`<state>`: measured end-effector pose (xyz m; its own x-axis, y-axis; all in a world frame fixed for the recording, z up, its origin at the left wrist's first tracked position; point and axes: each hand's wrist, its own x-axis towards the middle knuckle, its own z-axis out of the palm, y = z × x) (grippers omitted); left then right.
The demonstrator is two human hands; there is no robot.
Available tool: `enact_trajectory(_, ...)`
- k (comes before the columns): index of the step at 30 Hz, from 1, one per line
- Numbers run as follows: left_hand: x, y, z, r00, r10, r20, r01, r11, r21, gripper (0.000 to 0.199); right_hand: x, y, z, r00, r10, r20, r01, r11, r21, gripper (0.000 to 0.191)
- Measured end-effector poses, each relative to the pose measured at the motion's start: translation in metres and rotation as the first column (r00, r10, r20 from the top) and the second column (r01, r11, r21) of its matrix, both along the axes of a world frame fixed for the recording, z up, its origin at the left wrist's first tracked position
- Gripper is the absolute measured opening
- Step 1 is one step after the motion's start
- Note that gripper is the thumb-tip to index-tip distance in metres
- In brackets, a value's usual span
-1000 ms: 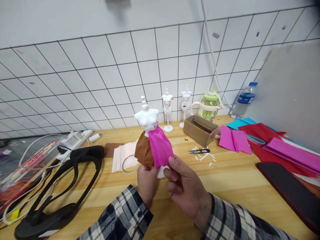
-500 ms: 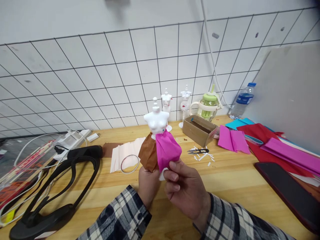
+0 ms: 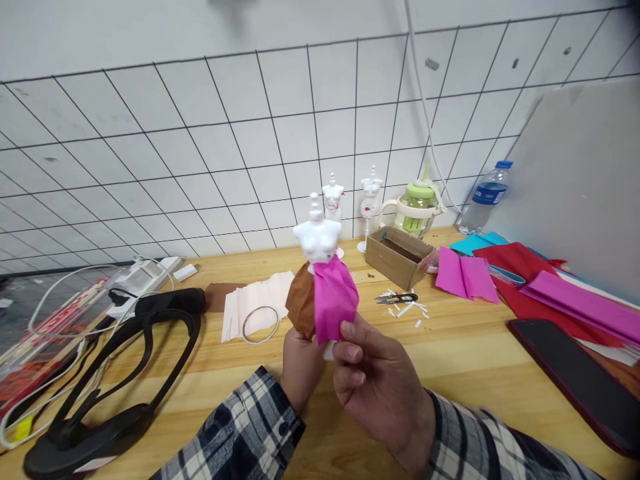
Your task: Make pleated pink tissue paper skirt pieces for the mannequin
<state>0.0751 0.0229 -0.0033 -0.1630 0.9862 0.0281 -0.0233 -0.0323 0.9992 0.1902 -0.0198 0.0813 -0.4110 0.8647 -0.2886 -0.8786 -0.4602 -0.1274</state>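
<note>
Left of the box [image 3: 399,258] and nearer the person, a white mannequin [image 3: 319,240] wears a brown sheet [image 3: 301,300] and a pink sheet [image 3: 335,300]. The right hand's [image 3: 383,383] fingers pinch the pink one's lower edge; the left hand's [image 3: 303,363] fingers are hidden beneath the brown one, their grip unclear.

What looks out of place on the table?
White scraps lie scattered around the black snips, just in front of the cardboard box: odd because they look like loose, unswept offcuts.

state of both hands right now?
Left hand: under the brown gathered crepe-paper panel; grip hidden, can't tell.
Right hand: closed, pinching the magenta draped crepe-paper panel near its lower edge.
</note>
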Motion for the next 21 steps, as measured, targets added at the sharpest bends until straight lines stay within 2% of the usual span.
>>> enact_trajectory(5,-0.002,0.006,-0.006,0.993,-0.078,0.088,0.081,0.996,-0.031,0.026,0.004,0.007,-0.004,0.999,0.017,-0.044,-0.016,1.0,0.02,0.03)
enact_trajectory(8,-0.004,0.006,-0.011,0.987,-0.112,0.115,0.117,0.992,-0.037,0.025,0.005,0.012,-0.004,0.999,-0.008,-0.052,0.009,1.0,0.009,0.023)
enact_trajectory(13,-0.005,0.007,-0.017,0.978,-0.157,0.139,0.163,0.986,-0.036,0.027,0.005,0.011,-0.003,0.997,-0.052,-0.062,0.049,0.998,-0.04,0.029)
enact_trajectory(18,-0.003,0.006,-0.014,0.963,-0.185,0.196,0.195,0.98,-0.034,0.03,0.008,0.01,0.0,0.998,-0.03,-0.046,0.033,0.998,0.05,0.033)
enact_trajectory(21,-0.003,0.005,-0.014,0.963,-0.177,0.203,0.189,0.981,-0.04,0.031,0.009,0.009,0.004,0.998,-0.032,-0.048,0.035,0.998,0.06,0.031)
